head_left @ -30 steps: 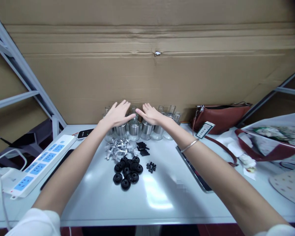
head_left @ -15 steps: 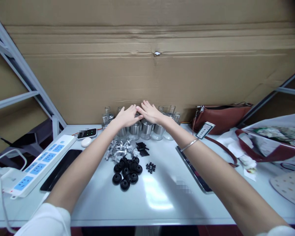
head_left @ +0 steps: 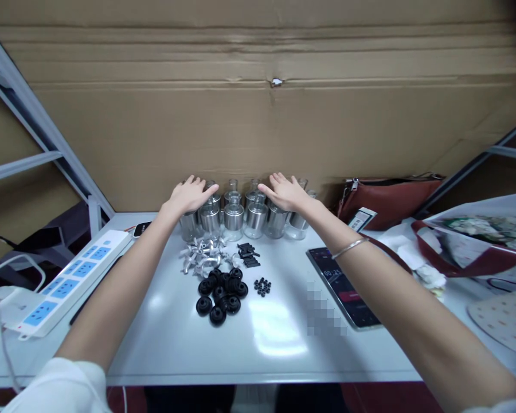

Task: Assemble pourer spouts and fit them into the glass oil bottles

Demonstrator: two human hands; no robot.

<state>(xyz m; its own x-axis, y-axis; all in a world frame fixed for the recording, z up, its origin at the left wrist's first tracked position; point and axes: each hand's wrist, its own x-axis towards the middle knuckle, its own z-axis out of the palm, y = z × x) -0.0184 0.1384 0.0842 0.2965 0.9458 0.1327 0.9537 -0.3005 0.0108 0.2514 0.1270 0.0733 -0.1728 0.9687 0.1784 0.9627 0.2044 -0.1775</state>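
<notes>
I find the left hand [head_left: 190, 195] and the right hand [head_left: 286, 192] both released, palms down, fingers extended, neither grasping anything; whether either touches glass I cannot tell. Metal-banded glass bottles [head_left: 234, 219] stand upright in rows beneath and between them, the cardboard panel [head_left: 262, 137] close behind, presumably placed there to keep tall glass at the back. Nearer me than the left hand lie silver metal fittings [head_left: 204, 258], then black round caps [head_left: 219, 295]; between the hands and nearer lie black pins [head_left: 249, 255], then small black rings [head_left: 262, 286]. I judge the piles sorted by kind so each can be reached separately. Bare counter [head_left: 176, 355] shows from the caps to the front edge, giving room to draw either hand back. The phone [head_left: 339, 281] beneath the right forearm narrows that side; forward, the panel limits reach.
</notes>
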